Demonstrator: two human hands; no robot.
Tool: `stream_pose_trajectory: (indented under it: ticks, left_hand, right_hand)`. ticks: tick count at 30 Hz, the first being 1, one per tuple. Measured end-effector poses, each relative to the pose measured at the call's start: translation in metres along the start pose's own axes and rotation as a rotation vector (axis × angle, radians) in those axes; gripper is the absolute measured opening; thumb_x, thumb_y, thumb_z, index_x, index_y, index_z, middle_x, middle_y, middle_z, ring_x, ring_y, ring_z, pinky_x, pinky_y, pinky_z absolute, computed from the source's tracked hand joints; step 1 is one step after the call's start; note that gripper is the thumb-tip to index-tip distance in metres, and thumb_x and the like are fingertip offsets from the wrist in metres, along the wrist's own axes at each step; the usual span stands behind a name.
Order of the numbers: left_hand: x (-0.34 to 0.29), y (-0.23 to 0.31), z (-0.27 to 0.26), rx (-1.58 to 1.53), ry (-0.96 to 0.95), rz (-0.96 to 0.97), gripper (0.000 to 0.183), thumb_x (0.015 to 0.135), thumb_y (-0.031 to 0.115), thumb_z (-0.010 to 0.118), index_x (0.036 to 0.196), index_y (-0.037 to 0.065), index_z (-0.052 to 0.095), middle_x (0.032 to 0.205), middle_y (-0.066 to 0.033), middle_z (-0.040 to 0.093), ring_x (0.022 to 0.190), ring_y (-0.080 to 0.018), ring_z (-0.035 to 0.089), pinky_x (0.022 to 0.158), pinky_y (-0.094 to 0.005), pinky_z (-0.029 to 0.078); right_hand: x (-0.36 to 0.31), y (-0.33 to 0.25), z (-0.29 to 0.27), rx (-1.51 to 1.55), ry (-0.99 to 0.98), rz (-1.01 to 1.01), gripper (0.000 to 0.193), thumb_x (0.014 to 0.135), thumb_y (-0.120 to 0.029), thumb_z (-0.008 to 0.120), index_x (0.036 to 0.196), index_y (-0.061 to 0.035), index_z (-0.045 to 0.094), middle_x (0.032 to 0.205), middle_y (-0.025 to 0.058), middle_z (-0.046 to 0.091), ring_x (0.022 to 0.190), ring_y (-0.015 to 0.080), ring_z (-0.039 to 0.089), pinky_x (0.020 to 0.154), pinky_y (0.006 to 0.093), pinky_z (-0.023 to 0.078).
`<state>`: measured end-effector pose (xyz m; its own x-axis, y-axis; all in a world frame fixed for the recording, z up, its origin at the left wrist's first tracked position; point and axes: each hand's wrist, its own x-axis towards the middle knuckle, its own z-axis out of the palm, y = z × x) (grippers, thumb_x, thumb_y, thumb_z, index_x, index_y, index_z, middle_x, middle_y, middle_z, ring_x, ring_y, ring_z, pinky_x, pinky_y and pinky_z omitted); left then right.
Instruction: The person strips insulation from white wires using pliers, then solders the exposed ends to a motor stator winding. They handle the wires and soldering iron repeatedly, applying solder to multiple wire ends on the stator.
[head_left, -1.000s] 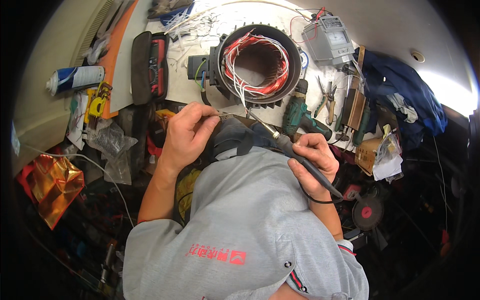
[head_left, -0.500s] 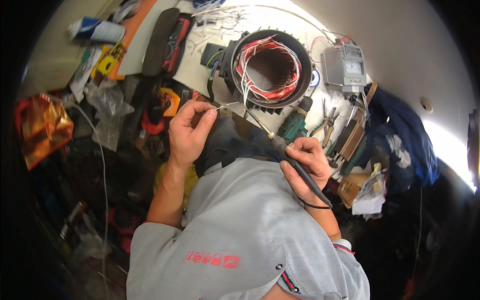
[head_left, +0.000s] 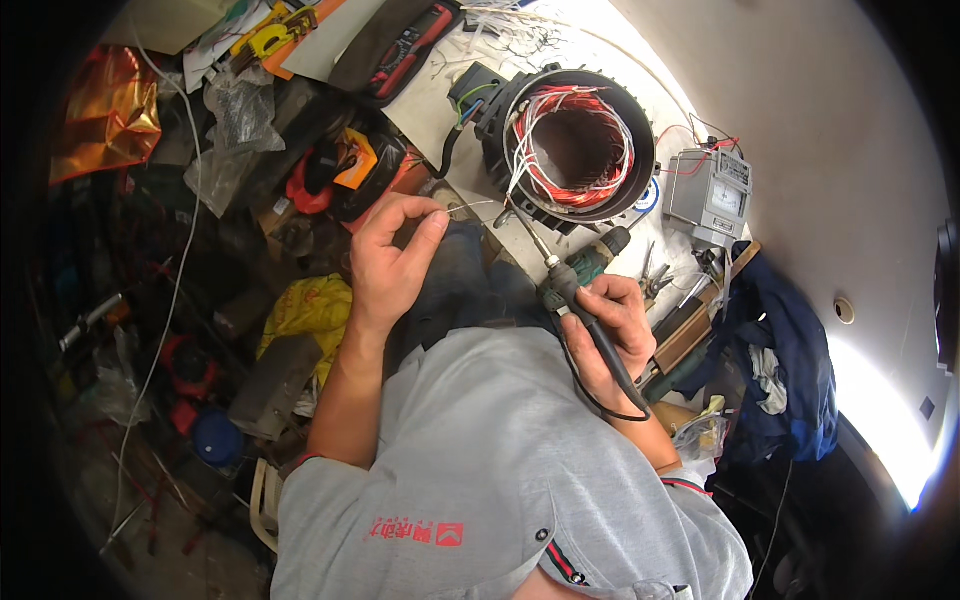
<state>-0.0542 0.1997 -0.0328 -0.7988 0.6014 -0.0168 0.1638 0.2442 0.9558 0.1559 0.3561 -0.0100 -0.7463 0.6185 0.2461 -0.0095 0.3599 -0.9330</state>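
Observation:
My left hand [head_left: 395,255] pinches a thin silvery solder wire [head_left: 472,206] between thumb and forefinger; its free end reaches toward the lower edge of a motor housing. My right hand [head_left: 618,325] is wrapped round the black handle of a soldering iron [head_left: 610,362], whose metal tip points up and left to the solder's end. Beside the tip, white leads [head_left: 513,178] come down from red windings [head_left: 580,194] inside the round dark motor housing [head_left: 646,140]. Whether tip, solder and lead touch is too small to tell.
A green power drill [head_left: 590,265] lies just beyond my right hand. Right of the motor stands a grey meter [head_left: 712,195]. A red multimeter [head_left: 412,50] in its case lies at the far left of the table. Dark blue cloth [head_left: 790,360] hangs at right; bags and tools clutter the left.
The view has shifted, so the motor and table appear farther right. Both hands keep their grips; the solder wire and iron tip stay close together by the leads.

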Motion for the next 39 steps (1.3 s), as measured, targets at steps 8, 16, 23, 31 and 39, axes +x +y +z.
stream_pose_trajectory:
  ticks: [8,16,23,31,39]
  left_hand:
    - [0.009,0.005,0.008,-0.063,0.026,-0.060,0.008,0.088,0.005,0.071,0.093,-0.001,0.069,0.088,-0.0067,0.067,0.084,-0.0165,0.062,0.079,-0.0285,0.048]
    - [0.015,0.007,0.007,-0.012,-0.013,-0.057,0.009,0.087,0.005,0.071,0.092,-0.001,0.068,0.088,-0.0075,0.067,0.084,-0.0175,0.062,0.079,-0.0287,0.049]
    - [0.015,0.009,0.005,0.014,-0.026,-0.058,0.009,0.087,0.005,0.071,0.092,-0.002,0.068,0.088,-0.0085,0.067,0.084,-0.0189,0.063,0.079,-0.0292,0.049]
    - [0.017,0.010,0.007,0.018,-0.026,-0.034,0.009,0.087,0.005,0.071,0.092,-0.002,0.067,0.087,-0.0087,0.066,0.083,-0.0194,0.063,0.078,-0.0297,0.049]
    - [0.016,0.009,0.006,0.024,-0.027,-0.024,0.009,0.087,0.004,0.071,0.092,-0.002,0.067,0.087,-0.0088,0.066,0.082,-0.0195,0.062,0.078,-0.0300,0.049]
  right_hand:
    - [0.006,0.002,-0.004,-0.005,-0.040,-0.013,0.038,0.072,0.006,0.077,0.108,-0.0032,0.071,0.097,0.0120,0.063,0.077,0.0165,0.060,0.065,0.0267,0.047]
    - [0.009,0.003,-0.002,-0.010,-0.036,-0.075,0.040,0.069,0.007,0.077,0.107,-0.0019,0.071,0.096,0.0131,0.063,0.072,0.0169,0.060,0.061,0.0263,0.047]
    - [0.009,0.004,-0.003,-0.012,-0.040,-0.081,0.041,0.068,0.007,0.077,0.108,-0.0026,0.071,0.096,0.0133,0.063,0.072,0.0174,0.060,0.061,0.0265,0.048]
    - [0.007,0.005,-0.004,-0.005,-0.050,-0.074,0.043,0.068,0.008,0.077,0.110,-0.0034,0.070,0.097,0.0131,0.062,0.074,0.0176,0.061,0.064,0.0261,0.048]
    - [0.007,0.004,-0.003,0.010,-0.052,-0.076,0.044,0.068,0.009,0.077,0.110,-0.0030,0.070,0.098,0.0128,0.061,0.076,0.0172,0.061,0.064,0.0259,0.048]
